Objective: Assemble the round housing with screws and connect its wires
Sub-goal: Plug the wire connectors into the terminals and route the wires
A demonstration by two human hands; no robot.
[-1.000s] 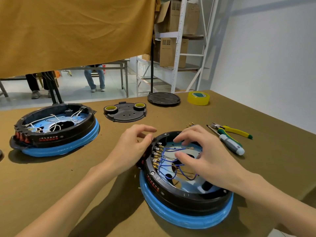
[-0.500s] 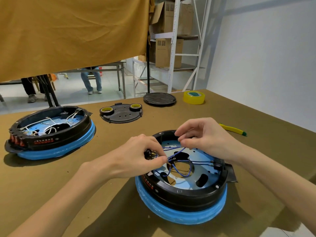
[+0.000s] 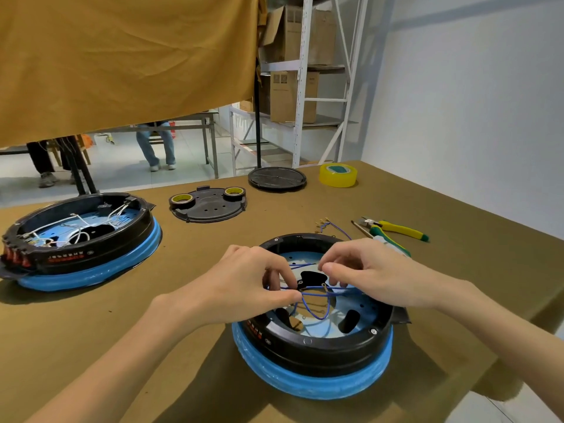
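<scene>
Now left hand (image 3: 244,288) and right hand (image 3: 366,276) pinch blue wires (image 3: 317,296) running left-right across housing (image 3: 320,352)

A second housing (image 3: 82,236) with white wires sits at the left of the tabletop (image 3: 457,270). At the far edge lie a black plate (image 3: 210,207) carrying two tape rolls (image 3: 182,200), a round black lid (image 3: 277,178) and, just beside it, a yellow tape roll (image 3: 338,175). Pliers (image 3: 396,228) with yellow-green handles lie at the right; behind the tabletop hangs an ochre cloth (image 3: 122,56), and a white shelf (image 3: 305,87) holds cardboard boxes (image 3: 293,96).
</scene>
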